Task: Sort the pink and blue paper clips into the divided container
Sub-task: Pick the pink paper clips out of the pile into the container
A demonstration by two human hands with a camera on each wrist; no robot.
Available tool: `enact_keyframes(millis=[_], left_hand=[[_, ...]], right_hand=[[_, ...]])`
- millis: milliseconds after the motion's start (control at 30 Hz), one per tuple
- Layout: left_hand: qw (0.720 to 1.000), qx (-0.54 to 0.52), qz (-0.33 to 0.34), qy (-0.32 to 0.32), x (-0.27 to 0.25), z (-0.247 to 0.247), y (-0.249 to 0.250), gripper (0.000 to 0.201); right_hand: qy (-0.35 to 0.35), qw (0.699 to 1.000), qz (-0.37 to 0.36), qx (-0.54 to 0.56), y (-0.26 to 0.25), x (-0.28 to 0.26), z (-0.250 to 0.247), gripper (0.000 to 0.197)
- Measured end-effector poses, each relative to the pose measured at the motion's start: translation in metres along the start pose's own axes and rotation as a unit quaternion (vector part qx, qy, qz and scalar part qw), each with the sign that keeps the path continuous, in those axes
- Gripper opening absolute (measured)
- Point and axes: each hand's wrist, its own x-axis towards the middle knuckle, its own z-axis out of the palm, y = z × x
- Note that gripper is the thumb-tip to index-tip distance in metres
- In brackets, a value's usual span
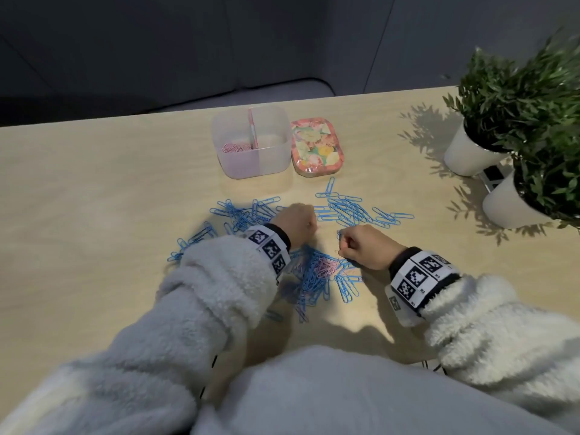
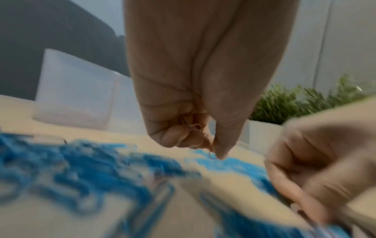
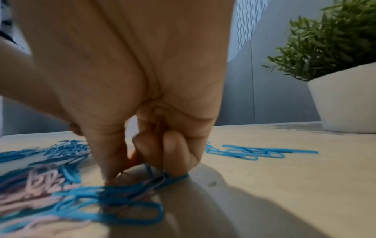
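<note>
A clear divided container (image 1: 251,142) stands at the back of the table, with pink clips (image 1: 235,148) in its left compartment. Blue paper clips (image 1: 348,208) lie scattered in front of it, and a mixed heap holds pink clips (image 1: 326,266) between my wrists. My left hand (image 2: 203,145) hovers above the blue clips, its fingers curled round a few pink clips (image 2: 193,128). My right hand (image 3: 130,170) is down on the heap's right edge. Its fingers curl round pink clips (image 3: 159,127), and its thumb and forefinger pinch among blue clips (image 3: 122,193).
A floral lid (image 1: 316,147) lies right of the container. Two potted plants in white pots (image 1: 470,152) (image 1: 514,205) stand at the right edge. My white fleece sleeves (image 1: 219,284) cover the near part of the table. The table's far edge is just behind the container.
</note>
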Motion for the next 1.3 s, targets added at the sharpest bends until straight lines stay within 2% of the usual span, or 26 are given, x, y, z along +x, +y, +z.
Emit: enact_keyframes(millis=[133,233,333,500,567,633,733,833,900,967,1000,1100,1167,1300], left_hand=[[0.987,-0.010,-0.059,0.148,0.008,-0.064,-0.024,0.013],[0.963,0.023,-0.111,0.246,0.028,-0.111,-0.054,0.023],[0.953,0.055,-0.140,0.262,0.044,-0.134,-0.075,0.026],[0.970,0.038,-0.145,0.193,0.052,-0.132,-0.091,0.029],[0.970,0.003,-0.137,0.200,0.051,-0.128,-0.095,0.034],[0.961,-0.057,-0.132,0.235,0.045,-0.127,-0.097,0.040],[0.931,-0.142,-0.103,0.321,0.032,-0.126,-0.099,0.045],[0.899,-0.193,-0.056,0.388,0.011,-0.116,-0.097,0.042],[0.890,-0.199,-0.054,0.407,-0.003,-0.104,-0.094,0.035],[0.895,-0.197,-0.064,0.395,-0.016,-0.089,-0.091,0.031],[0.906,-0.198,-0.066,0.368,-0.023,-0.080,-0.089,0.029],[0.955,-0.173,-0.052,0.235,-0.042,-0.049,-0.081,0.024],[0.979,-0.135,-0.020,0.153,-0.050,-0.027,-0.073,0.020],[0.995,-0.042,0.054,0.073,-0.056,0.006,-0.053,0.017]], right_hand=[[-0.011,0.999,-0.010,0.051,-0.005,0.001,-0.012,0.034],[-0.005,0.997,-0.015,0.078,-0.013,0.010,-0.030,0.028],[0.015,0.993,-0.038,0.112,-0.029,0.029,-0.052,0.019],[0.083,0.983,-0.101,0.127,-0.083,0.077,-0.088,0.011],[0.124,0.979,-0.111,0.119,-0.109,0.100,-0.096,0.017],[0.147,0.974,-0.119,0.126,-0.134,0.122,-0.099,0.020],[0.156,0.970,-0.138,0.122,-0.164,0.149,-0.094,0.021],[0.112,0.980,-0.131,0.099,-0.177,0.163,-0.085,0.026],[0.097,0.981,-0.131,0.106,-0.177,0.162,-0.083,0.035],[0.126,0.972,-0.132,0.147,-0.166,0.152,-0.087,0.042],[0.144,0.964,-0.128,0.182,-0.156,0.144,-0.089,0.043],[0.148,0.945,-0.098,0.275,-0.111,0.102,-0.091,0.034],[0.129,0.960,-0.073,0.236,-0.071,0.070,-0.084,0.024],[0.042,0.994,-0.020,0.103,-0.002,0.009,-0.058,0.016]])
